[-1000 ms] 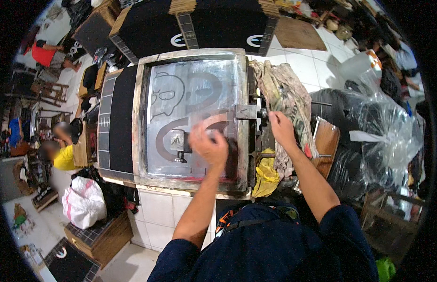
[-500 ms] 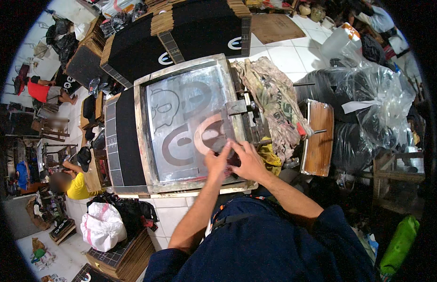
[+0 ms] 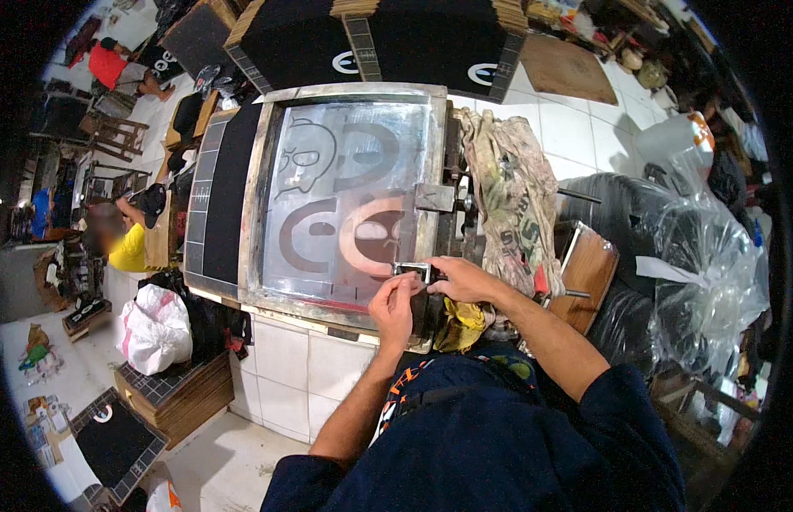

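A silkscreen frame (image 3: 253,205) with a wooden border and a grey mesh printed with rounded shapes lies in front of me. At its near right corner sits a small metal clamp (image 3: 412,270). My left hand (image 3: 394,309) has its fingers pinched together at the near side of the clamp; whatever is in the pinch is too small to make out. My right hand (image 3: 464,280) grips the clamp's right side, fingers above and thumb below. Farther up the right border is a second metal clamp (image 3: 435,197). Black panel material (image 3: 223,213) shows left of the frame.
A stained cloth (image 3: 507,188) hangs beside the clamps, with a yellow rag (image 3: 461,326) nearer me. Metal rods (image 3: 575,196) stick out right of the cloth. Stacks of black-topped boards (image 3: 294,43) stand behind the frame. A white sack (image 3: 157,328) and a person in yellow (image 3: 130,247) are at left.
The view has shifted, showing more floor at lower left. My hands, earlier bunched together over the frame's corner, have drawn apart, and the clamp now shows between them.
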Action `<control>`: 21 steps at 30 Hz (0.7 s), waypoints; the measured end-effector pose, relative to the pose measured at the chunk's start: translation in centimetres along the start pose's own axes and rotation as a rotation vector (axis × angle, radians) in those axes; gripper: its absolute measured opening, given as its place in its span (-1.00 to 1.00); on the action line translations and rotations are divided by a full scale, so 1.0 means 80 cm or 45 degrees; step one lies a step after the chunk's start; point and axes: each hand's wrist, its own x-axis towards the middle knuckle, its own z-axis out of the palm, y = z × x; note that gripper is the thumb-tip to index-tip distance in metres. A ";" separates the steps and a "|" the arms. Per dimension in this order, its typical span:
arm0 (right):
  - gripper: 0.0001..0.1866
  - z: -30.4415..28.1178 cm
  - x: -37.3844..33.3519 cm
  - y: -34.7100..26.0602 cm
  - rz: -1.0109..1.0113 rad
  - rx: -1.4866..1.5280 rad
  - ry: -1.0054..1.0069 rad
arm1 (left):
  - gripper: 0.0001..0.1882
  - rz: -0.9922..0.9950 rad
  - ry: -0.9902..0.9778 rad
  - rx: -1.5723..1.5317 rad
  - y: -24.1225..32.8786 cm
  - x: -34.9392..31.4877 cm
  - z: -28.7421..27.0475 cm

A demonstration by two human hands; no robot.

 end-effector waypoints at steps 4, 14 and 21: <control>-0.40 -0.019 -0.008 -0.006 -0.158 -0.092 0.382 | -0.84 0.374 0.375 1.082 -0.009 -0.003 0.010; -0.36 -0.036 0.002 0.035 -0.303 -0.652 0.436 | -0.70 0.366 0.313 1.549 -0.039 0.012 0.033; -0.30 -0.022 -0.001 0.043 -0.249 -0.357 0.582 | -0.69 0.474 0.371 1.310 -0.052 0.011 0.028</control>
